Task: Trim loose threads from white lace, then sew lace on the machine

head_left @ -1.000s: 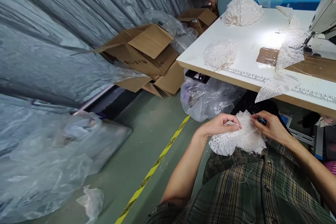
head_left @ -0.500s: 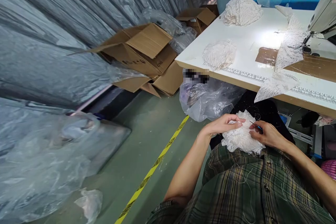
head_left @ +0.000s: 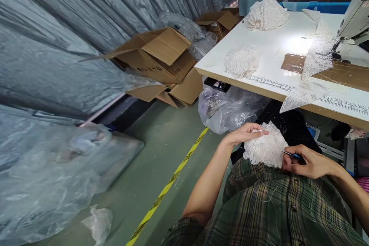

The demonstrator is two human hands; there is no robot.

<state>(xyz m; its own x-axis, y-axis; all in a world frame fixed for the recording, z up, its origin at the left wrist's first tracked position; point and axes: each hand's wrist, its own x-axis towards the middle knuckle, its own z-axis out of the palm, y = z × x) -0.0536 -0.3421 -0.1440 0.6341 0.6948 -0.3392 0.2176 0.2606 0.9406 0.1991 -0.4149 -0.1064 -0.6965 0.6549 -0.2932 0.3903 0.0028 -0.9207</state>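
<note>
A bundle of white lace (head_left: 266, 146) lies in my lap, its scalloped edges layered and gathered. My left hand (head_left: 245, 133) pinches its upper left edge between thumb and fingers. At the bundle's lower right, my right hand (head_left: 309, 161) is closed around small thread snips (head_left: 294, 155) with a dark pointed tip and a blue part. The right fingertips are at the lace edge; whether they grip it I cannot tell.
A white sewing table (head_left: 273, 61) stands ahead with two lace heaps (head_left: 242, 61) and a sewing machine (head_left: 356, 15), lace strips under its needle. Plastic bags (head_left: 227, 107) hang below. Cardboard boxes (head_left: 161, 57) and a yellow floor tape (head_left: 170, 184) are left.
My right hand has moved down and right with the snips, from the lace's upper middle to its lower right edge. The left hand has barely shifted. A person's hand at the back is gone from view.
</note>
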